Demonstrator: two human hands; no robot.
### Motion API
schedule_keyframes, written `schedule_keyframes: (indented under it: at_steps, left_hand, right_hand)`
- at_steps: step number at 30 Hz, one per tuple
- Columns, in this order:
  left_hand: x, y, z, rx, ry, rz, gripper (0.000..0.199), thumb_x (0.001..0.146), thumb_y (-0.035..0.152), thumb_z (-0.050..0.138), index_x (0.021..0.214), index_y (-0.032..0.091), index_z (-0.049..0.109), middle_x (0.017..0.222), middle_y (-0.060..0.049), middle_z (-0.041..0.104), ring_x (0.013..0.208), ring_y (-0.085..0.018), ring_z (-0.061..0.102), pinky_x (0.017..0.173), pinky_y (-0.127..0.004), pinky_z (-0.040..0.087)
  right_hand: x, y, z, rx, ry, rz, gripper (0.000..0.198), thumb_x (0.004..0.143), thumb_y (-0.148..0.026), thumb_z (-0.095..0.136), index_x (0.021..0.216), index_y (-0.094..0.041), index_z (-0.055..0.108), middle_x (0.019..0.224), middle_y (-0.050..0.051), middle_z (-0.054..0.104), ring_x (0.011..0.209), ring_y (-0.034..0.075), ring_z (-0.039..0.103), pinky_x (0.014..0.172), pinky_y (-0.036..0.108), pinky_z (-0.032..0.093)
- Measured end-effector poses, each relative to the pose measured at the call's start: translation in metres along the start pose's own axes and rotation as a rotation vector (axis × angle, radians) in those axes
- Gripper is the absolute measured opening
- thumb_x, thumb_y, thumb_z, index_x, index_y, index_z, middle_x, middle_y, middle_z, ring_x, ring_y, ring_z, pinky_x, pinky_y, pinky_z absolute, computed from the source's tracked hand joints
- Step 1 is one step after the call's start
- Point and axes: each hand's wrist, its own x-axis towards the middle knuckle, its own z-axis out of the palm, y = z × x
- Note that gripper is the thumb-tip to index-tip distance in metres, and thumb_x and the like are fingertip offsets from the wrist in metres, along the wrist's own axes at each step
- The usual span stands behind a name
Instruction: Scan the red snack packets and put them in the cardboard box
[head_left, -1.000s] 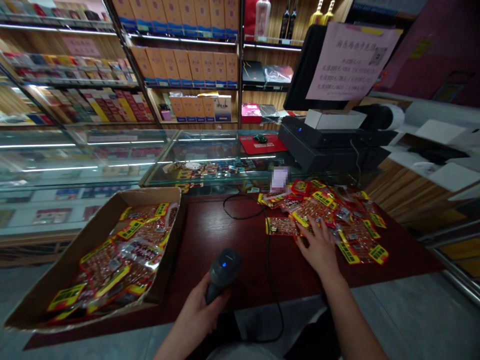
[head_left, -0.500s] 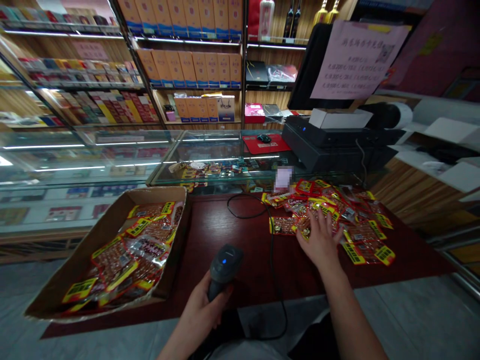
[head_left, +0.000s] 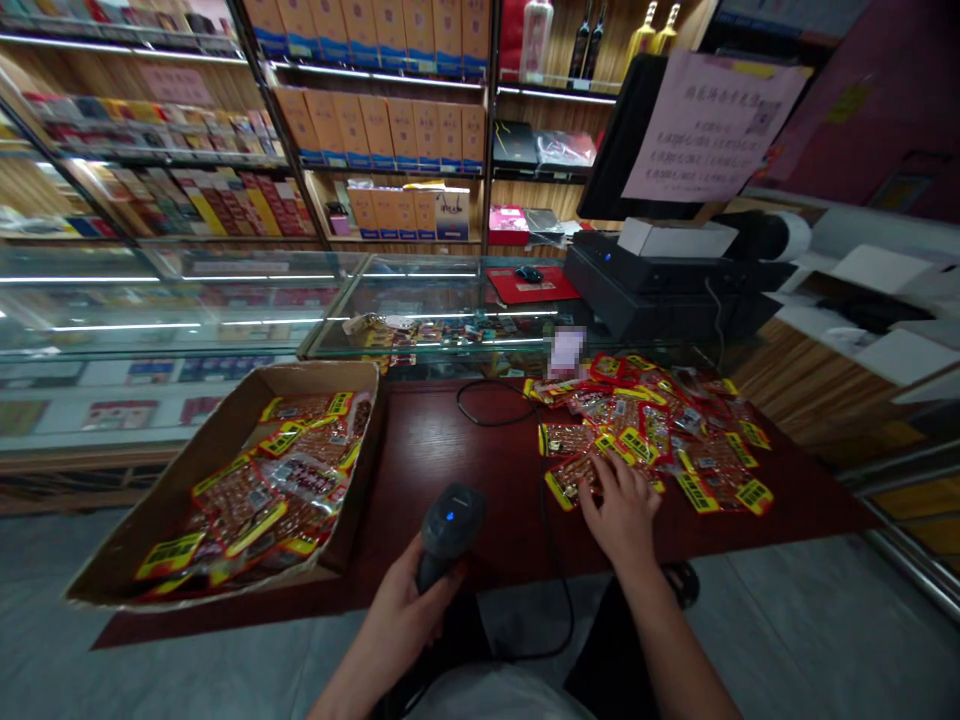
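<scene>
In my left hand (head_left: 416, 610) is a dark handheld barcode scanner (head_left: 451, 520) with a small blue light, its handle wrapped by my fingers and thumb. My right hand (head_left: 622, 510) bends its fingers over a red-and-yellow snack packet (head_left: 568, 482) at the near edge of a loose pile of similar packets (head_left: 645, 420). The fingertips press on that packet and hide part of it. More snack packets (head_left: 232, 500) lie inside a shallow cardboard box (head_left: 360, 500) on the left of the dark red tabletop (head_left: 442, 440).
The scanner's black cable (head_left: 551, 540) loops across the tabletop. Behind are a glass display counter (head_left: 420, 290), a mouse (head_left: 529, 273) on a red mat, and a monitor (head_left: 619, 140) with a pink paper sign (head_left: 709, 130). Shelves of boxes (head_left: 382, 130) line the back.
My right hand has moved toward me and slightly left, drawing a snack packet to the near edge of the pile. The scanner stays in my left hand; the view has shifted slightly.
</scene>
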Motion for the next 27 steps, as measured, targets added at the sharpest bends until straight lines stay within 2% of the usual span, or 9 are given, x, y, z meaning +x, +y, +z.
schedule_keyframes:
  at_steps: [2,6,10,13,16,18,20,24,27]
  left_hand:
    - [-0.004,-0.004,-0.001,-0.018,0.014,0.012,0.057,0.079,0.054,0.074,0.118,0.015,0.059,0.052,0.011,0.047,0.039,-0.009,0.043,0.038,-0.019,0.033]
    - [-0.01,-0.01,-0.001,-0.02,0.037,0.01,0.055,0.08,0.054,0.071,0.117,0.015,0.058,0.049,0.011,0.045,0.038,-0.009,0.042,0.038,-0.019,0.032]
    - [-0.013,-0.008,-0.001,-0.022,0.045,-0.006,0.062,0.08,0.057,0.071,0.121,0.013,0.055,0.048,0.011,0.045,0.038,-0.01,0.041,0.038,-0.019,0.031]
    - [-0.014,-0.003,-0.005,-0.024,0.07,-0.01,0.064,0.08,0.058,0.07,0.123,0.013,0.053,0.048,0.011,0.045,0.039,-0.01,0.041,0.039,-0.019,0.032]
    - [-0.015,-0.001,-0.011,-0.02,0.123,-0.001,0.064,0.08,0.06,0.068,0.121,0.013,0.052,0.048,0.012,0.045,0.038,-0.01,0.041,0.038,-0.02,0.033]
    - [-0.015,0.0,-0.015,-0.001,0.165,-0.005,0.063,0.079,0.06,0.068,0.118,0.013,0.053,0.048,0.011,0.046,0.038,-0.01,0.042,0.039,-0.02,0.035]
    - [-0.016,0.0,-0.018,0.022,0.202,-0.013,0.06,0.079,0.06,0.068,0.114,0.014,0.054,0.046,0.01,0.048,0.039,-0.011,0.044,0.04,-0.02,0.036]
    - [-0.013,-0.002,-0.015,0.004,0.238,0.011,0.053,0.079,0.058,0.07,0.109,0.016,0.057,0.048,0.009,0.051,0.039,-0.011,0.047,0.04,-0.02,0.038]
    - [-0.009,-0.004,-0.007,-0.011,0.247,0.009,0.05,0.078,0.055,0.071,0.106,0.017,0.057,0.046,0.01,0.05,0.038,-0.011,0.046,0.039,-0.019,0.037]
  right_hand:
    - [-0.003,0.003,-0.002,0.027,0.007,-0.078,0.041,0.101,-0.035,0.047,0.135,-0.023,0.066,0.146,0.013,0.064,0.13,0.033,0.055,0.111,0.055,0.029]
    - [-0.008,0.007,-0.006,0.057,0.03,-0.207,0.032,0.097,-0.025,0.052,0.123,-0.024,0.07,0.139,0.01,0.071,0.134,0.031,0.056,0.121,0.063,0.01]
    - [-0.009,0.008,-0.004,0.084,0.017,-0.23,0.03,0.088,-0.019,0.053,0.113,-0.023,0.07,0.137,0.011,0.072,0.134,0.032,0.059,0.122,0.065,0.008]
    - [-0.011,0.013,-0.001,0.096,-0.039,-0.255,0.039,0.081,-0.015,0.051,0.116,-0.023,0.066,0.142,0.014,0.069,0.135,0.033,0.059,0.122,0.065,0.006]
    - [-0.013,0.025,-0.002,0.105,-0.116,-0.31,0.055,0.077,-0.012,0.049,0.129,-0.025,0.061,0.147,0.013,0.065,0.132,0.032,0.062,0.121,0.065,0.004]
    - [-0.013,0.036,-0.006,0.117,-0.158,-0.349,0.06,0.08,-0.013,0.049,0.138,-0.026,0.056,0.146,0.012,0.066,0.128,0.031,0.065,0.121,0.064,0.008]
    - [-0.011,0.047,-0.01,0.133,-0.181,-0.387,0.055,0.087,-0.017,0.05,0.142,-0.027,0.054,0.139,0.011,0.071,0.122,0.03,0.068,0.119,0.06,0.015]
    - [-0.008,0.063,-0.007,0.164,-0.136,-0.478,0.039,0.094,-0.022,0.053,0.132,-0.027,0.063,0.13,0.006,0.077,0.114,0.027,0.072,0.115,0.054,0.027]
    - [-0.005,0.066,0.002,0.193,-0.084,-0.488,0.036,0.098,-0.021,0.053,0.13,-0.027,0.067,0.13,0.005,0.077,0.112,0.026,0.072,0.109,0.049,0.035]
